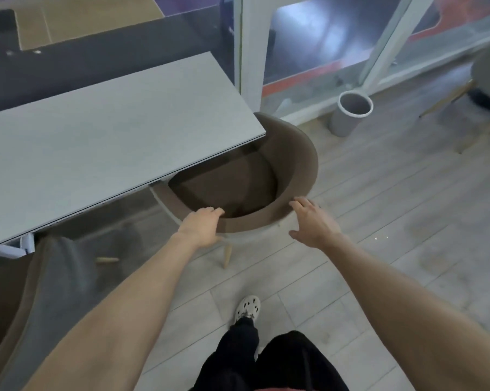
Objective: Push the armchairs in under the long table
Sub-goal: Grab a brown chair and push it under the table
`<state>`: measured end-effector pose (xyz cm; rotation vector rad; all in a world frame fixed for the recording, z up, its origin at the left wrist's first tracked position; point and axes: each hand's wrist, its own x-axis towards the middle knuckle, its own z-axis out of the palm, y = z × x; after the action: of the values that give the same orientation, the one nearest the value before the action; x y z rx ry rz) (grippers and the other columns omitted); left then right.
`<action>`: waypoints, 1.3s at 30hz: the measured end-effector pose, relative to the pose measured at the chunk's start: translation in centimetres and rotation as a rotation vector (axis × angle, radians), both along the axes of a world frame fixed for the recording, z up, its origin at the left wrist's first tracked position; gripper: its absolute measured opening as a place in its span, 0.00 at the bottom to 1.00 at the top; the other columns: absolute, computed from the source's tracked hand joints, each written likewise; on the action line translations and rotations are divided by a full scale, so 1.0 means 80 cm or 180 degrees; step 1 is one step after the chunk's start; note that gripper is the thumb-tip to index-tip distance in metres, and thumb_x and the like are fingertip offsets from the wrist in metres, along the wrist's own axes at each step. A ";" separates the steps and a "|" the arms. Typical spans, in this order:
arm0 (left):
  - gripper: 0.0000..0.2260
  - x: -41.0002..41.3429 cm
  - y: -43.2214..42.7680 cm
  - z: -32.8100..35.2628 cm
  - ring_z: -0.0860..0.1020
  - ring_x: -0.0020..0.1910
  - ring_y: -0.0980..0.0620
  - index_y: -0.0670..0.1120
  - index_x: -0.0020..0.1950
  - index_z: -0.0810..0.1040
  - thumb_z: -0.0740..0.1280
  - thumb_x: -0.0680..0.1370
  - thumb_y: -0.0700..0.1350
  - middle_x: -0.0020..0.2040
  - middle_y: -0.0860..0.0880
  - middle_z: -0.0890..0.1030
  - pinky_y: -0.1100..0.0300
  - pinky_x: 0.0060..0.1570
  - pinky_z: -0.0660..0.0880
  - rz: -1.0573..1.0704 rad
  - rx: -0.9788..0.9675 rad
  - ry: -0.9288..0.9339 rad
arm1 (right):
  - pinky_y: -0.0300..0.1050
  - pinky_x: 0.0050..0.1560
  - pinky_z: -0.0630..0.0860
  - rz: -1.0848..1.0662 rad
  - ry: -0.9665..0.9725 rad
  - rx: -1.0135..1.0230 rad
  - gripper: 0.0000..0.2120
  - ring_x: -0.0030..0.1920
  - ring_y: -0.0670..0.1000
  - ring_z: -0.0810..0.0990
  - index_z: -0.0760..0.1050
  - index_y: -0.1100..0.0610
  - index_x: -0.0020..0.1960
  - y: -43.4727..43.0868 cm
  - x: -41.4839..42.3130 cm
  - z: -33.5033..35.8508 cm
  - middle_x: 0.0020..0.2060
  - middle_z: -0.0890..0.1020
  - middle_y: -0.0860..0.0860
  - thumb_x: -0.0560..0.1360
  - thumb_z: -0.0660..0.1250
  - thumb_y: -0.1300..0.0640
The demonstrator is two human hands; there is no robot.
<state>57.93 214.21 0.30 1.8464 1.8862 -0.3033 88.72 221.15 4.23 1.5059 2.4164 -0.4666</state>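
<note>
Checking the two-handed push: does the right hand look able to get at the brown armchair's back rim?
Probably yes. The right hand is open right beside the back rim of the armchair, with nothing between them; whether it touches yet I cannot tell. The left hand grips the same rim.

Both your bare arms extend forward. Your left hand (201, 225) is palm-down, fingers curled over the brown round-backed upholstered armchair (303, 165). Your right hand (314, 221) is palm-down, fingers straight and spread.
</note>
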 end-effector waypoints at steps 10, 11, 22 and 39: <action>0.51 0.047 0.036 -0.034 0.76 0.70 0.44 0.53 0.82 0.67 0.77 0.63 0.70 0.72 0.48 0.78 0.46 0.69 0.73 0.0263 -0.0597 0.0007 | 0.56 0.87 0.45 0.1079 -0.0309 -0.0047 0.49 0.87 0.56 0.53 0.59 0.56 0.86 0.143 0.020 -0.039 0.86 0.61 0.54 0.74 0.79 0.42; 0.51 0.055 0.035 -0.037 0.75 0.70 0.44 0.53 0.82 0.67 0.76 0.64 0.71 0.71 0.48 0.78 0.46 0.70 0.72 0.0334 -0.0542 0.0082 | 0.56 0.87 0.44 0.1227 -0.0351 -0.0046 0.48 0.87 0.55 0.52 0.59 0.56 0.86 0.153 0.022 -0.043 0.86 0.60 0.53 0.75 0.78 0.43; 0.41 0.110 0.032 -0.083 0.77 0.70 0.49 0.60 0.76 0.72 0.78 0.66 0.70 0.68 0.54 0.81 0.46 0.79 0.61 0.0914 -0.0065 0.0353 | 0.61 0.85 0.53 0.1906 -0.0207 0.0384 0.50 0.73 0.58 0.72 0.76 0.51 0.71 0.218 0.026 -0.111 0.65 0.80 0.52 0.58 0.79 0.24; 0.29 0.127 -0.107 -0.081 0.81 0.62 0.48 0.59 0.68 0.77 0.78 0.70 0.64 0.58 0.54 0.85 0.44 0.76 0.65 0.0765 0.0054 0.0253 | 0.59 0.84 0.53 0.1748 -0.0176 0.0380 0.48 0.69 0.59 0.74 0.77 0.51 0.70 0.059 0.057 -0.106 0.61 0.80 0.51 0.60 0.76 0.22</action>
<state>68.09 205.65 -6.17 1.6174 2.1450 -0.2825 93.31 225.85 -4.28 0.8123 2.6992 -0.1610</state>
